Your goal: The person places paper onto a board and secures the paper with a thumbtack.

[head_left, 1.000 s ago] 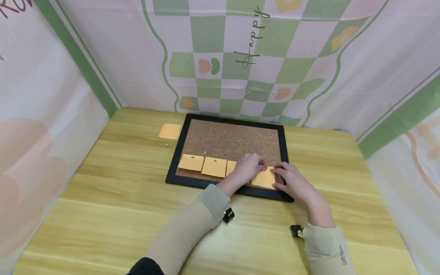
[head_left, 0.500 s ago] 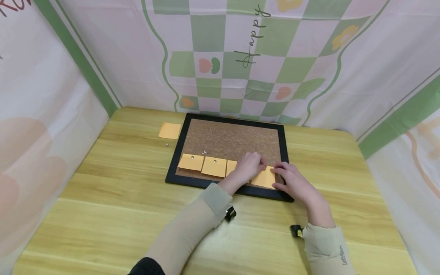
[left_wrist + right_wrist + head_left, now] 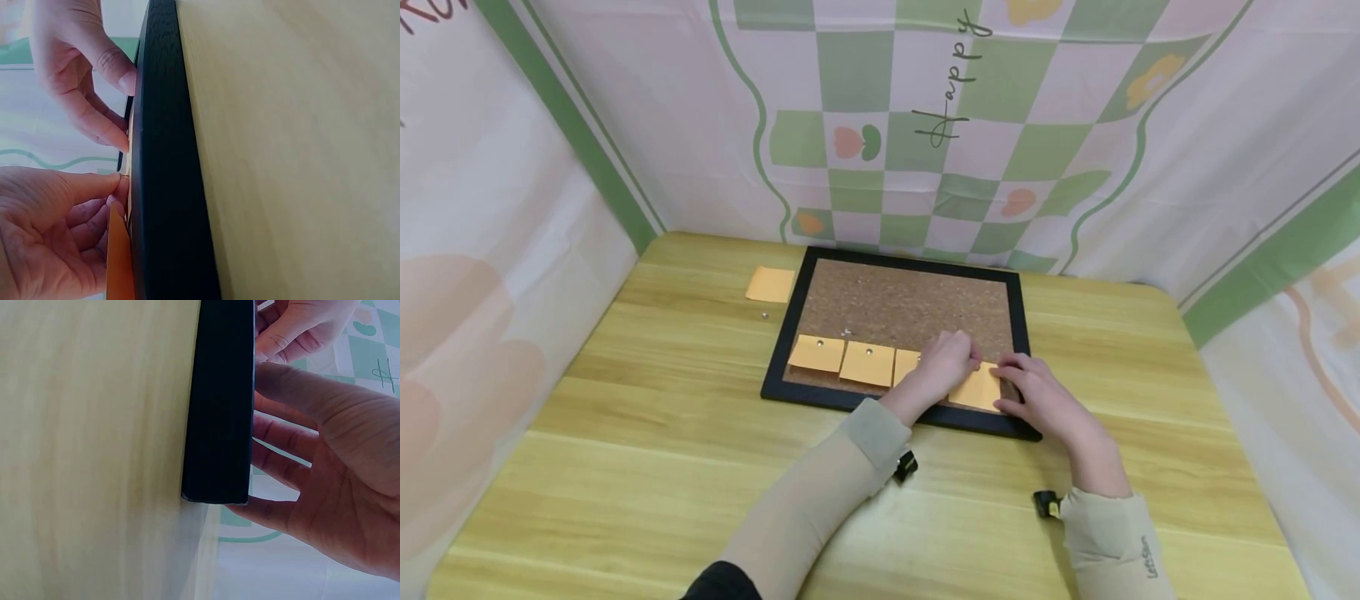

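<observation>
A black-framed corkboard (image 3: 910, 296) lies on the table with a row of orange sticky notes along its near side. Thumbtacks hold the two notes at the left, and the third note (image 3: 905, 363) is partly behind my left hand (image 3: 943, 365). That hand pinches a thumbtack (image 3: 124, 175) between thumb and fingertip at the top edge of the rightmost sticky note (image 3: 976, 390); its head is mostly hidden. My right hand (image 3: 1041, 393) rests on the board's right side, fingertips and thumb touching that note's right edge, fingers spread and lightly bent.
Left of the board lie a loose orange sticky note (image 3: 770, 285) and a thumbtack (image 3: 765, 316). Small bright tacks (image 3: 847, 332) are on the cork. Black devices are strapped at both wrists. A patterned curtain (image 3: 917, 125) hangs behind the table.
My left wrist and forearm have shifted slightly right and forward, while the fingers stay at the rightmost note's top edge. My right hand has not visibly moved.
</observation>
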